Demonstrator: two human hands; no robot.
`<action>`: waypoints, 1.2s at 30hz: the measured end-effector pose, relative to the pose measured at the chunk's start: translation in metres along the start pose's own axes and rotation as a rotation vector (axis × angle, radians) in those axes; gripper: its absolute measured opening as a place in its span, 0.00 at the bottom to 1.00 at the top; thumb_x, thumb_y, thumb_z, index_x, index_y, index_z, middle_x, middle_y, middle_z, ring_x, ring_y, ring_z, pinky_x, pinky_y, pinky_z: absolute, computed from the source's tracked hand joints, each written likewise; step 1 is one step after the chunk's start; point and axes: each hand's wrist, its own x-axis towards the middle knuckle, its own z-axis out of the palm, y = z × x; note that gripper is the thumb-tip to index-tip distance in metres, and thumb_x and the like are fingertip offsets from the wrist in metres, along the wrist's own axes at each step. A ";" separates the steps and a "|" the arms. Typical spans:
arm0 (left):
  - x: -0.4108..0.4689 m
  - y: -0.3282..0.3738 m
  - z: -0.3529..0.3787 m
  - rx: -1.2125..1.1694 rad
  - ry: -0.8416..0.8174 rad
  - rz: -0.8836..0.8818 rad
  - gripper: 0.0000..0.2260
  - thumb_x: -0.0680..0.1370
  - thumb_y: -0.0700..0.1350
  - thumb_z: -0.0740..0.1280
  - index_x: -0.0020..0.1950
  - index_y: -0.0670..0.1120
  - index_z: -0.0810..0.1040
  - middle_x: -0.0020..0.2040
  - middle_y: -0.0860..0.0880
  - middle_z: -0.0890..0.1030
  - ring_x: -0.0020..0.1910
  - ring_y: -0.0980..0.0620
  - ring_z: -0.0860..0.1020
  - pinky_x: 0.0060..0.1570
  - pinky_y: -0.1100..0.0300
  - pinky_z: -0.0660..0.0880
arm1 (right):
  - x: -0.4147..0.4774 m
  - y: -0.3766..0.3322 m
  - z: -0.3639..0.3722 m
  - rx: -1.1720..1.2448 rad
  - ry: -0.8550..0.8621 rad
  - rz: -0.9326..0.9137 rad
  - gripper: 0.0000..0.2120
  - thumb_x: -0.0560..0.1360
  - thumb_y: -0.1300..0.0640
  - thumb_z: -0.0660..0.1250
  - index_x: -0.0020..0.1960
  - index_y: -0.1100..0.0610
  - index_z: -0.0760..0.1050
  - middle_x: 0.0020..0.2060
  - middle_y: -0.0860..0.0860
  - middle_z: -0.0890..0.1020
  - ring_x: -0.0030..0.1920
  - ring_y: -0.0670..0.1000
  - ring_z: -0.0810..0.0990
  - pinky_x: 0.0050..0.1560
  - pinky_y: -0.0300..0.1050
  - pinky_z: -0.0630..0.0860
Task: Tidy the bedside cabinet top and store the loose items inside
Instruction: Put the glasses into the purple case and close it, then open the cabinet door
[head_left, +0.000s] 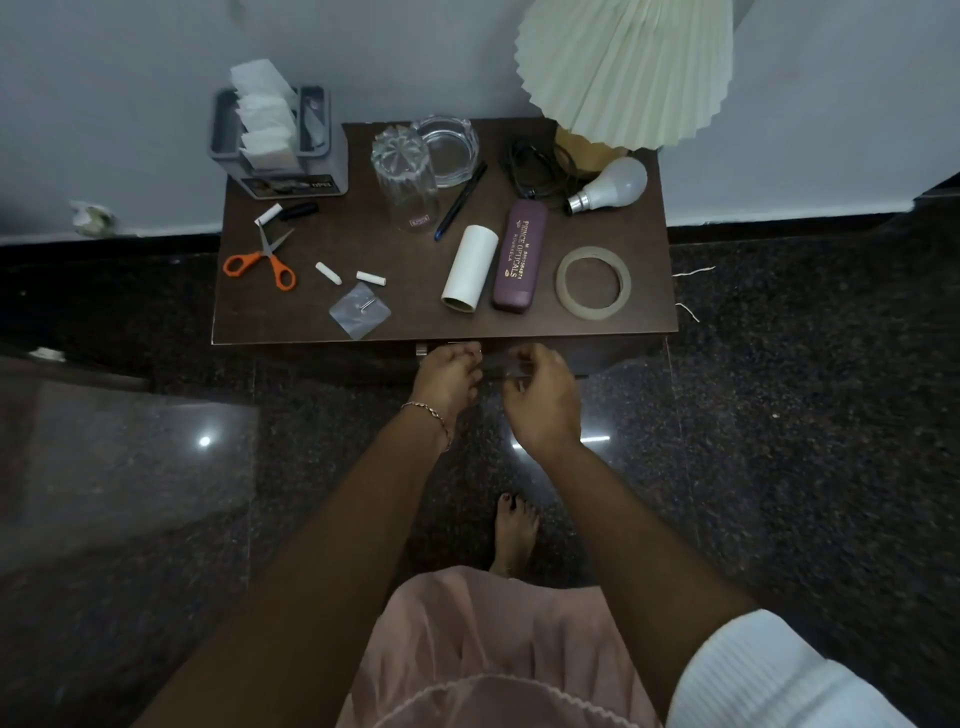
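Note:
The dark wooden bedside cabinet (291, 312) carries loose items: orange scissors (260, 262), a white roll (469, 270), a purple spectacle case (521, 257), a tape ring (593, 283), a bulb (610, 184), a blue pen (461, 200), an upturned glass (405, 179), an ashtray (449, 148), a black cable (535, 169) and a small plastic packet (358, 310). My left hand (449, 376) and my right hand (540, 392) both reach under the front edge, fingers curled at the metal drawer handle (422, 349). The drawer front is mostly hidden.
A grey tissue holder (278, 140) stands at the back left corner and a pleated lamp (623, 67) at the back right. Small white tubes (328, 273) and a black cap (300, 210) lie near the scissors. Dark polished floor surrounds the cabinet; my bare foot (514, 535) is below.

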 end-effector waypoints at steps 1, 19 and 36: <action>-0.003 -0.003 -0.005 0.029 0.016 0.008 0.12 0.80 0.36 0.56 0.42 0.49 0.72 0.39 0.52 0.74 0.33 0.57 0.69 0.22 0.72 0.65 | -0.006 0.001 0.001 -0.006 -0.004 -0.001 0.13 0.73 0.62 0.66 0.57 0.56 0.75 0.54 0.54 0.78 0.55 0.55 0.76 0.55 0.48 0.73; 0.027 -0.088 -0.086 0.614 0.092 0.505 0.18 0.76 0.38 0.64 0.66 0.44 0.73 0.62 0.47 0.77 0.62 0.51 0.75 0.61 0.64 0.68 | -0.028 0.029 0.095 -0.022 0.101 -0.181 0.21 0.73 0.59 0.66 0.66 0.57 0.70 0.61 0.54 0.75 0.63 0.54 0.73 0.62 0.48 0.71; 0.177 -0.158 -0.071 0.534 0.467 1.230 0.18 0.71 0.39 0.66 0.60 0.44 0.69 0.63 0.46 0.66 0.62 0.46 0.70 0.61 0.52 0.71 | 0.081 0.103 0.191 0.361 0.537 -0.426 0.11 0.73 0.60 0.66 0.52 0.53 0.67 0.41 0.44 0.76 0.43 0.49 0.78 0.48 0.51 0.76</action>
